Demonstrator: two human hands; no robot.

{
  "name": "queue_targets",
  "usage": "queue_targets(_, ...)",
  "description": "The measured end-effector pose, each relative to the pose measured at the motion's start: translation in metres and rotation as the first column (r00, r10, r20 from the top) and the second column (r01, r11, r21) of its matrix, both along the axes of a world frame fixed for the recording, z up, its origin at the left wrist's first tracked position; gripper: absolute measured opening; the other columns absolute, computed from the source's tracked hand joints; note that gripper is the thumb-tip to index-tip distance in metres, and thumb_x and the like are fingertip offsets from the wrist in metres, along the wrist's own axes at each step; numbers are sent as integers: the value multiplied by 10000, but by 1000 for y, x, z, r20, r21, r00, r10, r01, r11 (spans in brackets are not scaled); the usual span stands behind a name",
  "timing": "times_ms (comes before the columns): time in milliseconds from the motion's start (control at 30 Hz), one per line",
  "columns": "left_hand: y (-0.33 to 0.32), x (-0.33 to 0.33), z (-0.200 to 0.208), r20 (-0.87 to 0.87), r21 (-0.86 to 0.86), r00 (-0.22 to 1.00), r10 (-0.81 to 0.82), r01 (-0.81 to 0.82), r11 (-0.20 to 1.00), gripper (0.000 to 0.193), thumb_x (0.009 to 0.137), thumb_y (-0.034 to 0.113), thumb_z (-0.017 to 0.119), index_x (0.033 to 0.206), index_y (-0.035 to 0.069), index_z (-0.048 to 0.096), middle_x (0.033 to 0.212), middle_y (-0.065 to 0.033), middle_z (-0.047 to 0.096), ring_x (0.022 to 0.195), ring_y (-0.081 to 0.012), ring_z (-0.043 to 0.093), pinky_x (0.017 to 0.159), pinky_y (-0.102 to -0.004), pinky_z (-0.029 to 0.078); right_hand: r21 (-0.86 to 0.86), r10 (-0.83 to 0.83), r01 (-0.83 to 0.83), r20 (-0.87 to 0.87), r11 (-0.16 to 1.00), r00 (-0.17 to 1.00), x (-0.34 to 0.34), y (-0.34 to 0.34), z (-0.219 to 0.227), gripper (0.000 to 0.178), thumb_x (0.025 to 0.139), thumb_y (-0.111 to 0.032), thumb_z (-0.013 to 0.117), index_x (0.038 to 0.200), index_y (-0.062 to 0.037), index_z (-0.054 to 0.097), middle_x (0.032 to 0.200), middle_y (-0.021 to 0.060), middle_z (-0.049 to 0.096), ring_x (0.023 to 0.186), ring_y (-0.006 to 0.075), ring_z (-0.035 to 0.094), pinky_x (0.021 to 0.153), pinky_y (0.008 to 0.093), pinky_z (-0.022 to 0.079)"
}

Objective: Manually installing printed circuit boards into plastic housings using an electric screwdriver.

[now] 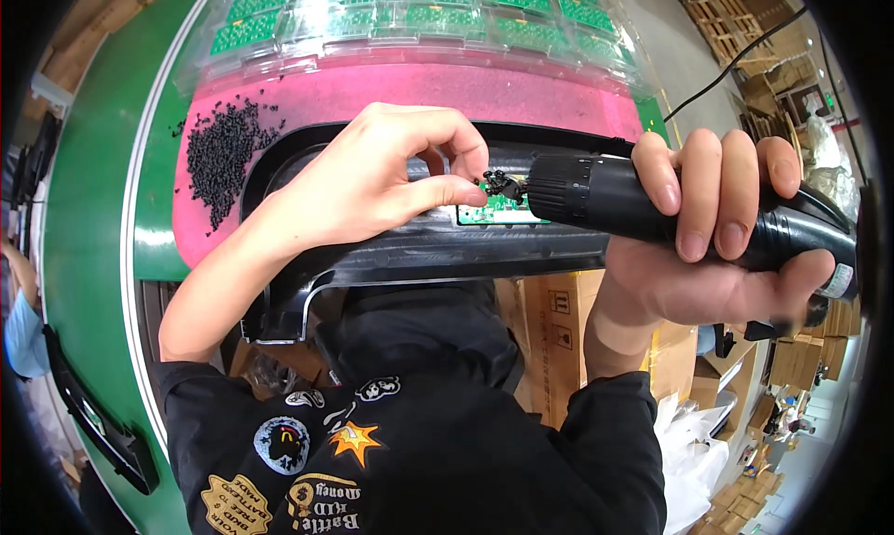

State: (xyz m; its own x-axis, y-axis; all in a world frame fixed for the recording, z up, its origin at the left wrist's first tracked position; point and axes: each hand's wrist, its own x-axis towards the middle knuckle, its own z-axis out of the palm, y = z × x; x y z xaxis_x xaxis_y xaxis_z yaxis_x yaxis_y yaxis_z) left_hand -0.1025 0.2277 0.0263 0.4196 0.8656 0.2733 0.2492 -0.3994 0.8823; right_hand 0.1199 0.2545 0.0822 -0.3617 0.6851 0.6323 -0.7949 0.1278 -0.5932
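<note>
My right hand (pixel 708 228) grips a black electric screwdriver (pixel 596 192), held sideways with its tip pointing left. My left hand (pixel 372 176) pinches a small black screw at the driver's tip (pixel 496 183), thumb and forefinger closed on it. Just below the tip lies a small green circuit board (pixel 494 213) seated in a long black plastic housing (pixel 419 251) that stretches across in front of me.
A pink mat (pixel 521 93) lies under the housing, with a heap of black screws (pixel 222 148) at its left. Clear trays of green circuit boards (pixel 419 18) sit behind. A green conveyor edge (pixel 93 218) runs left; cardboard boxes (pixel 559 339) stand below.
</note>
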Motion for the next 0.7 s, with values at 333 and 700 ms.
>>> queue_targets(333,10,-3,-11,-73,156,997,12,0,988,133,793,-45,685,913,-40,628,860,-105,679,776,-214,686,708,-308,541,-42,-34,34,-15,999,999,-8,9,-11,447,856,-532,641,1045,-140,541,677,-71,455,566,72,433,662,281,379)
queue_targets(700,17,9,-17,-120,384,985,126,-71,921,237,740,16,762,926,-39,626,872,-132,668,795,-305,670,694,-348,536,-110,-139,144,55,983,989,-10,22,-27,473,893,-582,569,1057,-139,531,680,-64,450,565,72,425,664,275,375)
